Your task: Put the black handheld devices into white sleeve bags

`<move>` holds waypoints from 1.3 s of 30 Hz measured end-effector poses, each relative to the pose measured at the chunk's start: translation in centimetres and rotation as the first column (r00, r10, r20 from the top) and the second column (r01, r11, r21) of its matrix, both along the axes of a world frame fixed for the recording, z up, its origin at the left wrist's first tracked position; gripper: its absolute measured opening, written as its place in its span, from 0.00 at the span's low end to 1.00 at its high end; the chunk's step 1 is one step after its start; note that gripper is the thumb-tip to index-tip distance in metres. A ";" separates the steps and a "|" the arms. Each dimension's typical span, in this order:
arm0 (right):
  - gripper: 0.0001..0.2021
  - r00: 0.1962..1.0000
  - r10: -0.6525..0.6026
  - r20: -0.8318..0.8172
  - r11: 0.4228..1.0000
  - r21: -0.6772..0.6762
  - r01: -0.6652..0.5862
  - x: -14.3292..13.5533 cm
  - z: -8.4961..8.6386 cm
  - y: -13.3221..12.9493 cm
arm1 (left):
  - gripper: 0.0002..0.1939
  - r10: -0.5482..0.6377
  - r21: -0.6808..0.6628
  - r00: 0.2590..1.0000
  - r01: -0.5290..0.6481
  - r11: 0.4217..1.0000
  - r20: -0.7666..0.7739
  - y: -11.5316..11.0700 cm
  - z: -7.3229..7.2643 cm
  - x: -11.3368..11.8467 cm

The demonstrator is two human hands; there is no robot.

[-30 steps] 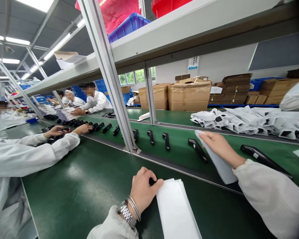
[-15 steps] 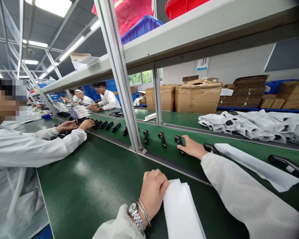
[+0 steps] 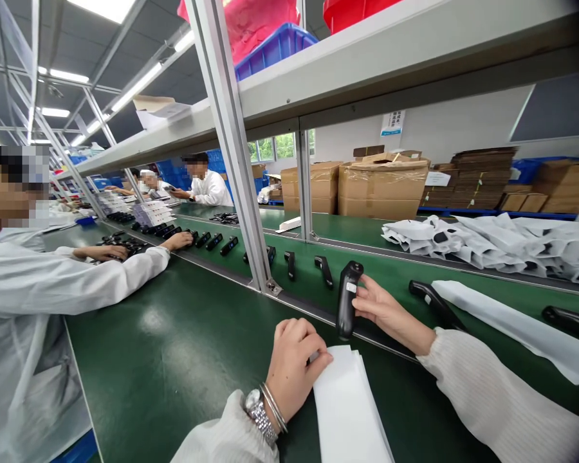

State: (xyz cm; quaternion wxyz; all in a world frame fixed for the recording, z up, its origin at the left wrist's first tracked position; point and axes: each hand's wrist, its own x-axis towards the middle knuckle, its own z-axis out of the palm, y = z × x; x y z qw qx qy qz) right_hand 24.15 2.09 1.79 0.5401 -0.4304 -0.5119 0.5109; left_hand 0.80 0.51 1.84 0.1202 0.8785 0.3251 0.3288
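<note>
My right hand [image 3: 374, 301] grips a black handheld device [image 3: 349, 296] and holds it almost upright above the green work surface's edge rail. A small white label shows on the device's side. My left hand [image 3: 296, 363], with a watch and bangles at the wrist, has curled fingers and a thumb at the top edge of a stack of flat white sleeves [image 3: 350, 405]; its fingertips are partly hidden. More black devices [image 3: 324, 271] lie in a spaced row on the green belt [image 3: 303, 289]. Right of my right hand, another black device [image 3: 434, 303] lies beside a long white sleeve [image 3: 511, 328].
A metal post [image 3: 236, 148] stands in front of me, supporting an overhead shelf [image 3: 390, 71]. Crumpled white sleeves [image 3: 492, 247] are heaped behind the belt. At left, a co-worker's sleeve [image 3: 77, 283] reaches over the table. Cardboard boxes [image 3: 383, 186] stand farther back.
My right hand has lifted a black device off the belt and brought it nearer, turned upright. The other devices have shifted slightly right. My left hand has barely moved.
</note>
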 end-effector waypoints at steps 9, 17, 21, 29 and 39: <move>0.35 0.995 -0.041 -0.093 0.979 0.193 0.059 -2.1 0.1 -1.0 | 0.06 -0.044 -0.031 0.995 0.047 0.998 0.085 -0.3 0.0 0.2; 0.27 0.999 0.038 -0.002 0.988 0.151 -0.037 -3.4 -0.7 -1.7 | 0.05 -0.079 -0.099 0.985 0.095 0.991 0.153 -1.0 0.7 0.4; 0.18 0.967 0.207 0.147 0.963 0.144 -0.228 -5.3 -1.2 -3.2 | 0.06 -0.010 -0.129 0.966 0.045 0.991 0.260 -1.4 0.8 0.4; 0.17 0.990 0.129 -0.052 0.990 -0.049 -0.132 -5.5 2.1 -4.0 | 0.08 0.208 -0.278 0.950 -0.140 0.950 0.234 0.8 0.3 -0.1; 0.10 0.170 -0.641 0.748 0.733 0.532 0.423 8.8 2.3 1.6 | 0.06 0.147 -0.393 0.972 -0.209 0.896 -0.182 1.9 -0.4 -1.4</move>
